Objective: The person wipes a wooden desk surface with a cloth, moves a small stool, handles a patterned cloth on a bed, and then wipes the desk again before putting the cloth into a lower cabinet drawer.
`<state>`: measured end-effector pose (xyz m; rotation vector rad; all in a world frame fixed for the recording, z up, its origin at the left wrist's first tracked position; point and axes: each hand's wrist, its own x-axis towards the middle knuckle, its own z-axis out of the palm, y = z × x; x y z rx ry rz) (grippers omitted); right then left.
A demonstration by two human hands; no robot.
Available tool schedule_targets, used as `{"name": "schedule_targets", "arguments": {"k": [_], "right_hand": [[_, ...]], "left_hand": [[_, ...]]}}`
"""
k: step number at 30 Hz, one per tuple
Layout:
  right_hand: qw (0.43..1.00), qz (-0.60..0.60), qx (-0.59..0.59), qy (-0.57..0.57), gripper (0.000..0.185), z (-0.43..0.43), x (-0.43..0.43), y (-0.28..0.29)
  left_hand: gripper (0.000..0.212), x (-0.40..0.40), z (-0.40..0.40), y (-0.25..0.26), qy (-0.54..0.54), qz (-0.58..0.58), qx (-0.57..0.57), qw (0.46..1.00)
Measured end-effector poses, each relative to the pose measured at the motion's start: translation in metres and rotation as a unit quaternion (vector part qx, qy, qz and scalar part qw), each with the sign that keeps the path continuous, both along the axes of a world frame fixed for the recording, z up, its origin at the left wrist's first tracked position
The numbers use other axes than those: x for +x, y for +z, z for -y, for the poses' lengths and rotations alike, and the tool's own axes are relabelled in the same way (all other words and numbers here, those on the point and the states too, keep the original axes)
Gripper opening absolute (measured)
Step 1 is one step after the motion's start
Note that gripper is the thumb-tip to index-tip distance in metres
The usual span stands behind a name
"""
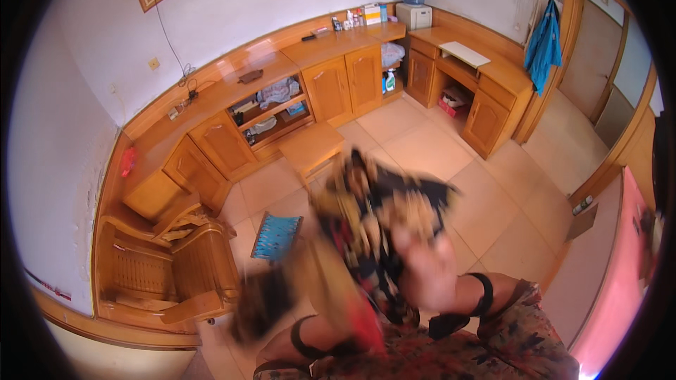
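Observation:
A dark patterned cloth [388, 269] with yellow and red parts hangs in front of me, strongly blurred. My right hand [425, 258] reaches in from the lower right and overlaps the cloth's right side; blur hides whether its fingers grip the fabric. At the lower left my left forearm [317, 335] shows, a black strap around it, while a blurred yellow and red fold of the cloth covers most of my left hand. Another black strap circles my right forearm. Floral fabric [475, 353] lies over my lap.
A stool with a blue woven seat [275, 236] stands left of the cloth, with a wooden armchair [158, 269] farther left. Beyond the cloth are a small wooden bench [311, 145] and a row of wooden cabinets [327, 92]. A pink-edged panel [607, 253] stands at right.

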<state>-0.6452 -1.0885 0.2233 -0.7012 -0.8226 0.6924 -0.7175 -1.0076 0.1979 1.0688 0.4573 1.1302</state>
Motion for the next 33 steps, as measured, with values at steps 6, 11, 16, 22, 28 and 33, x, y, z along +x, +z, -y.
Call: {"name": "schedule_targets", "arguments": {"k": [6,11,16,22,28,33], "right_hand": [[0.975,-0.221,-0.002,-0.028,0.025,-0.021,0.048,0.013],[0.973,-0.219,-0.041,-0.06,0.025,-0.019,0.071,0.008],[0.976,-0.158,-0.102,-0.113,0.024,-0.009,0.09,0.007],[0.98,-0.018,-0.102,-0.171,0.023,-0.009,0.095,0.006],[0.68,0.645,-0.185,-0.296,0.046,-0.056,0.065,-0.005],[0.654,0.682,-0.191,-0.265,0.041,-0.077,0.051,-0.005]], "left_hand": [[0.037,0.036,-0.041,0.014,-0.15,0.083,-0.182,0.968],[0.035,0.045,-0.061,0.015,-0.228,0.134,-0.267,0.927],[0.031,0.055,-0.082,0.012,-0.232,0.109,-0.229,0.939],[0.03,0.055,-0.094,0.002,-0.204,0.071,-0.178,0.96],[0.035,0.059,-0.064,0.011,-0.191,0.075,-0.109,0.973],[0.034,0.041,-0.09,-0.002,-0.18,-0.009,-0.039,0.983]]}}
